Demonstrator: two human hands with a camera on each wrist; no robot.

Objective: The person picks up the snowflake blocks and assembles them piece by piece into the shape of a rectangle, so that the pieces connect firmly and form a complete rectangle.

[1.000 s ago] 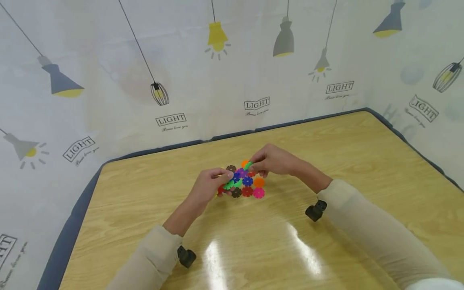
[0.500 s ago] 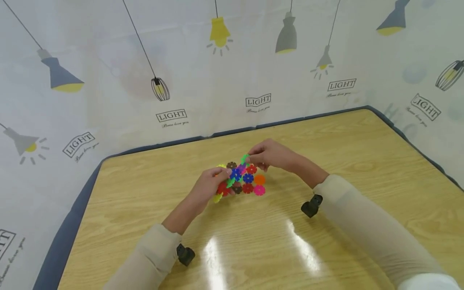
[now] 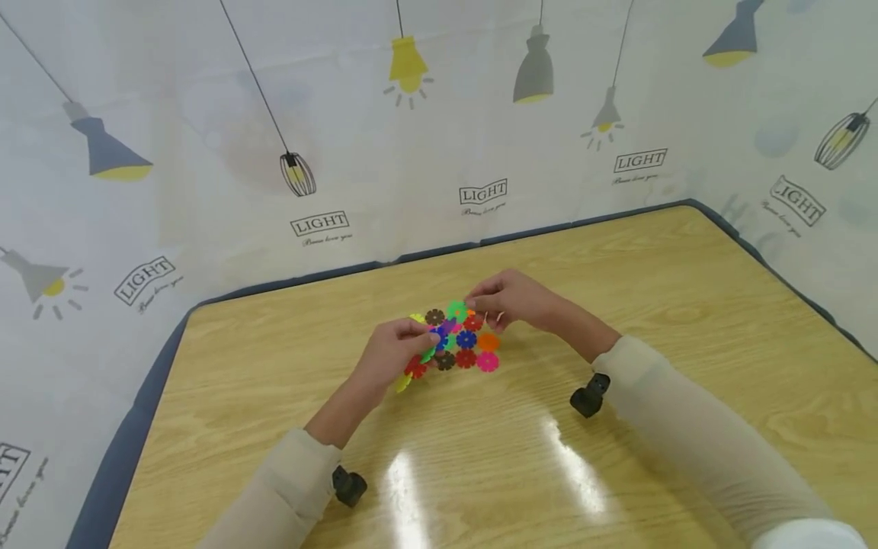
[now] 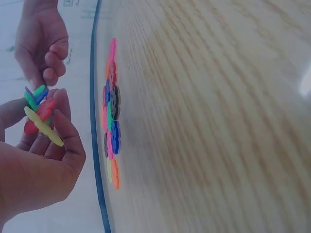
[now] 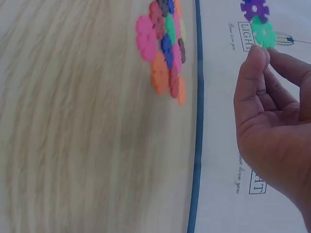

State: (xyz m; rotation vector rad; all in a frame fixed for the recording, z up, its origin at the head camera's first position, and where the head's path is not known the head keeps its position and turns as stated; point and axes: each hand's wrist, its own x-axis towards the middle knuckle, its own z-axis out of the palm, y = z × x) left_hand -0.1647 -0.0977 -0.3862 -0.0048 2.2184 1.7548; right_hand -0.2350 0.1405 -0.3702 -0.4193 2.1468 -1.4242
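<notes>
My left hand [image 3: 389,357] grips a small cluster of slotted snowflake discs in the air above the table. In the left wrist view a yellow disc [image 4: 43,127] and a red disc [image 4: 47,109] of that cluster show between thumb and fingers, with green and blue ones behind. My right hand [image 3: 524,300] pinches a green disc [image 5: 263,33] by its edge between thumb and fingertip. That green disc meets a purple disc [image 5: 254,8] at the cluster's end; whether their slots are engaged I cannot tell. The left hand hides part of the cluster.
Loose discs lie flat on the wooden table [image 3: 617,290] below the hands, among them a pink disc [image 3: 488,361], a red disc [image 3: 466,358] and an orange disc [image 3: 488,342]. A lamp-patterned wall covering [image 3: 384,137] borders the table's dark far edge.
The green disc in my right hand has turned from nearly edge-on to face the head camera. My left hand has tilted slightly, so a yellow disc shows below it. The table discs stay put.
</notes>
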